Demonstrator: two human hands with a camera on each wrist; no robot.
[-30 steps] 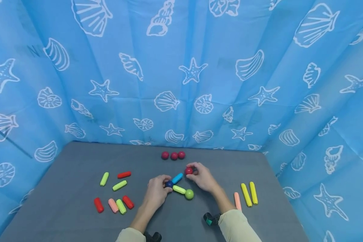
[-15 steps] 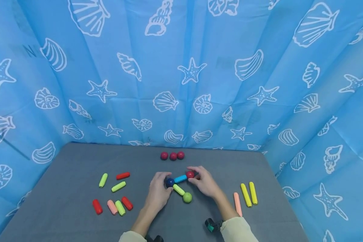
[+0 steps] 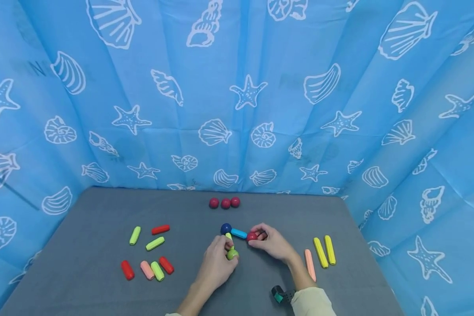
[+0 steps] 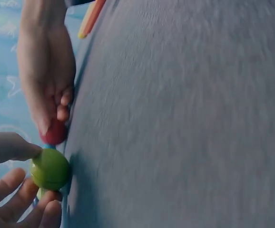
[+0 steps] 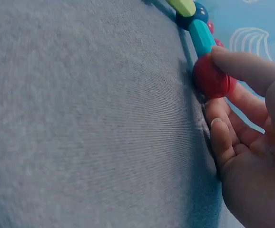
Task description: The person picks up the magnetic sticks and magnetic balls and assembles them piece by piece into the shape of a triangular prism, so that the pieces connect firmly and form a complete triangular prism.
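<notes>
The green ball (image 4: 51, 169) is pinched by the left hand (image 3: 216, 264); the red ball (image 5: 210, 78), forward-right of that hand, by the right hand (image 3: 274, 244).

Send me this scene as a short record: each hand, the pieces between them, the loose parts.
Left hand: grips the green ball
Right hand: pinches a red ball
Hub: dark blue ball; lime rod toward the green ball, light blue rod toward the red ball
Loose balls: three red balls near the table's far edge
Loose, left: seven short rods (three red, three lime, one pink)
Loose, right: two yellow rods, one pink rod
</notes>
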